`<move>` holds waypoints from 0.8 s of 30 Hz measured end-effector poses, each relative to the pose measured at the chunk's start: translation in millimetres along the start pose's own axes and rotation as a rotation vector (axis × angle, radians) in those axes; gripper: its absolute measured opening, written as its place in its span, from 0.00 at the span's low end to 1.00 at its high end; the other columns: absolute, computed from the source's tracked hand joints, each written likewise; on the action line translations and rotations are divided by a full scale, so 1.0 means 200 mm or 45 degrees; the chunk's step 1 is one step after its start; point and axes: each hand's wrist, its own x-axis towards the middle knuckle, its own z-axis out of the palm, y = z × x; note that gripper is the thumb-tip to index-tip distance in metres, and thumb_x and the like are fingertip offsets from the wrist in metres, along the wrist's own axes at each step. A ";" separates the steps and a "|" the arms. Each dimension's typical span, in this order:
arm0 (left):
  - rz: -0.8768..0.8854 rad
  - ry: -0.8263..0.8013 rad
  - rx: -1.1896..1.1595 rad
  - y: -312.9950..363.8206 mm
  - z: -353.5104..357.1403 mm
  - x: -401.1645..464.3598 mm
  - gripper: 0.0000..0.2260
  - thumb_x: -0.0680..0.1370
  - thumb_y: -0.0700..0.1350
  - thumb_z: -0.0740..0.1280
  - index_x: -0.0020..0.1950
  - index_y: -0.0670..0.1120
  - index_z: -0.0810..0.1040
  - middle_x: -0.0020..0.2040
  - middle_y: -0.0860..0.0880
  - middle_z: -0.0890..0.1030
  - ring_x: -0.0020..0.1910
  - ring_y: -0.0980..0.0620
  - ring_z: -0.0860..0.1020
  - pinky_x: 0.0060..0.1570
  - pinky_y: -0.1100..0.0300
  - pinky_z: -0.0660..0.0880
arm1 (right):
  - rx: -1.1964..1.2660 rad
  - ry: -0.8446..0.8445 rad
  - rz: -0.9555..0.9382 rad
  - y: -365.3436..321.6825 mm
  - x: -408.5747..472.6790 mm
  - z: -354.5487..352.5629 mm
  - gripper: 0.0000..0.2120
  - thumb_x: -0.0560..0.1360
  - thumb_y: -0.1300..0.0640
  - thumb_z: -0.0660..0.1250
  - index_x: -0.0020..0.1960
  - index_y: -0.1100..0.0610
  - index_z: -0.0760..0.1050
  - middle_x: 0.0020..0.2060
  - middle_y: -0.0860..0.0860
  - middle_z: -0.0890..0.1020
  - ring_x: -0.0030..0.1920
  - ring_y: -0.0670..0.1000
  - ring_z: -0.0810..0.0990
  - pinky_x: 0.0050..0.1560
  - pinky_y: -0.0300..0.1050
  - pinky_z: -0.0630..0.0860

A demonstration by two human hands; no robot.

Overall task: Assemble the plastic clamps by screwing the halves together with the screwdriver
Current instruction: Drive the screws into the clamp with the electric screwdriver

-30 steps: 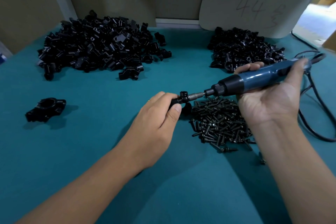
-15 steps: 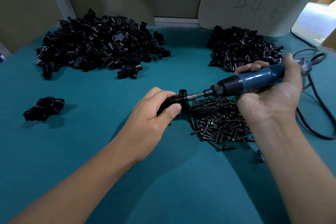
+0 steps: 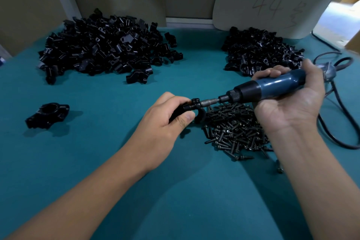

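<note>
Screw-driving step, seen from the head camera. The left hand (image 3: 165,122) grips a clamp (image 3: 194,110) just above the teal mat (image 3: 97,161), its fingers curled round the black body with the thumb (image 3: 185,120) pressed against the near side; most of the clamp is hidden inside that grip, so whether both halves are already seated cannot be told. The right hand (image 3: 288,101) wraps the blue barrel of the screwdriver (image 3: 263,88), fingers closed over the top and thumb laid along the far end near the cable (image 3: 335,103). The bit (image 3: 209,101) runs almost level, to the left, and meets a small boss on the clamp just beyond the left fingertips. The step in hand is judged to be the driving of a screw into the clamp (the screw itself is too small to make out). The next move calls for keeping bit and hole in line while the left hand resists the twist. Loose screws (image 3: 233,130) lie directly beneath the screwdriver, just right of the left fingers. One finished clamp (image 3: 47,115) sits well to their left. Two piles of halves, left pile (image 3: 101,48) and right pile (image 3: 259,50), lie beyond both hands.
</note>
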 end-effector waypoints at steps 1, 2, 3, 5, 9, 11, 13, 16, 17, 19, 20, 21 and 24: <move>0.002 0.000 0.002 0.00 0.00 0.00 0.05 0.85 0.52 0.66 0.58 0.56 0.81 0.50 0.55 0.75 0.49 0.52 0.77 0.48 0.62 0.74 | 0.001 0.000 0.001 0.00 0.00 0.00 0.12 0.78 0.54 0.75 0.49 0.59 0.73 0.36 0.52 0.77 0.33 0.51 0.77 0.46 0.48 0.80; 0.004 -0.001 0.002 0.00 0.00 0.00 0.06 0.85 0.52 0.65 0.58 0.56 0.81 0.50 0.55 0.75 0.49 0.52 0.77 0.48 0.62 0.74 | 0.002 0.000 0.001 0.00 0.00 0.00 0.12 0.78 0.54 0.75 0.49 0.59 0.73 0.36 0.52 0.77 0.33 0.51 0.77 0.46 0.48 0.80; 0.005 -0.004 0.002 0.00 0.00 0.00 0.05 0.85 0.51 0.65 0.59 0.57 0.81 0.50 0.55 0.75 0.48 0.52 0.77 0.47 0.62 0.74 | 0.001 0.001 0.000 0.00 0.00 0.00 0.12 0.78 0.54 0.75 0.49 0.59 0.73 0.36 0.52 0.77 0.33 0.51 0.77 0.47 0.47 0.80; 0.007 -0.008 0.011 -0.01 0.00 0.00 0.05 0.86 0.51 0.65 0.59 0.57 0.81 0.49 0.55 0.75 0.48 0.53 0.78 0.46 0.65 0.73 | -0.004 0.002 -0.002 0.00 0.00 0.00 0.12 0.78 0.54 0.75 0.49 0.59 0.73 0.36 0.52 0.77 0.33 0.51 0.77 0.47 0.47 0.79; 0.002 -0.004 0.033 -0.01 0.00 0.00 0.05 0.87 0.50 0.65 0.58 0.57 0.80 0.49 0.57 0.75 0.48 0.54 0.77 0.46 0.69 0.71 | -0.003 -0.002 0.000 0.00 0.00 0.00 0.17 0.77 0.50 0.77 0.54 0.58 0.72 0.38 0.52 0.78 0.34 0.51 0.78 0.47 0.47 0.80; -0.002 -0.002 0.037 -0.01 0.00 0.00 0.05 0.87 0.50 0.65 0.59 0.57 0.80 0.49 0.57 0.75 0.48 0.55 0.77 0.46 0.69 0.71 | -0.005 -0.006 0.004 0.01 0.01 0.00 0.19 0.77 0.49 0.78 0.55 0.57 0.72 0.39 0.51 0.78 0.35 0.51 0.78 0.49 0.47 0.80; -0.003 0.001 0.034 -0.01 0.00 0.00 0.05 0.87 0.50 0.65 0.60 0.57 0.80 0.49 0.57 0.75 0.48 0.55 0.77 0.46 0.70 0.71 | -0.011 -0.009 0.003 0.01 0.01 -0.01 0.19 0.77 0.48 0.78 0.55 0.57 0.72 0.39 0.51 0.78 0.35 0.51 0.78 0.49 0.46 0.80; 0.002 0.002 0.054 -0.01 0.00 0.00 0.06 0.87 0.49 0.64 0.60 0.55 0.80 0.49 0.57 0.75 0.48 0.55 0.77 0.46 0.68 0.70 | -0.021 -0.011 -0.005 0.01 0.01 0.00 0.20 0.77 0.46 0.78 0.54 0.57 0.72 0.39 0.51 0.78 0.35 0.50 0.78 0.49 0.46 0.80; 0.000 0.001 0.061 -0.01 0.00 0.00 0.06 0.87 0.50 0.64 0.60 0.55 0.80 0.49 0.57 0.75 0.48 0.54 0.76 0.46 0.68 0.70 | -0.021 -0.010 -0.008 0.01 0.02 0.00 0.19 0.77 0.46 0.78 0.52 0.57 0.72 0.39 0.51 0.77 0.35 0.50 0.78 0.49 0.46 0.80; -0.002 0.002 0.070 -0.01 0.00 0.00 0.06 0.87 0.50 0.64 0.60 0.54 0.80 0.49 0.57 0.74 0.48 0.54 0.76 0.45 0.67 0.70 | -0.015 -0.010 -0.009 0.01 0.02 0.00 0.19 0.77 0.46 0.78 0.50 0.57 0.73 0.38 0.51 0.77 0.35 0.50 0.77 0.49 0.46 0.80; -0.002 0.001 0.072 -0.01 0.00 0.00 0.06 0.87 0.50 0.64 0.60 0.54 0.80 0.48 0.57 0.74 0.48 0.54 0.76 0.45 0.67 0.71 | -0.014 -0.012 -0.009 0.01 0.01 0.00 0.19 0.77 0.46 0.78 0.49 0.57 0.73 0.38 0.51 0.77 0.34 0.50 0.77 0.49 0.46 0.80; -0.003 -0.001 0.072 -0.01 0.00 0.00 0.07 0.87 0.50 0.63 0.61 0.54 0.79 0.48 0.57 0.74 0.48 0.54 0.76 0.46 0.66 0.71 | -0.015 -0.012 -0.012 0.01 0.01 0.00 0.18 0.77 0.46 0.78 0.49 0.57 0.73 0.38 0.51 0.77 0.34 0.50 0.77 0.48 0.47 0.80; -0.008 -0.011 0.078 -0.01 0.00 0.00 0.07 0.87 0.52 0.62 0.62 0.55 0.79 0.49 0.57 0.74 0.48 0.53 0.76 0.46 0.64 0.72 | -0.016 -0.011 -0.021 0.02 0.01 0.00 0.18 0.78 0.46 0.78 0.48 0.58 0.73 0.38 0.51 0.77 0.34 0.51 0.77 0.47 0.48 0.81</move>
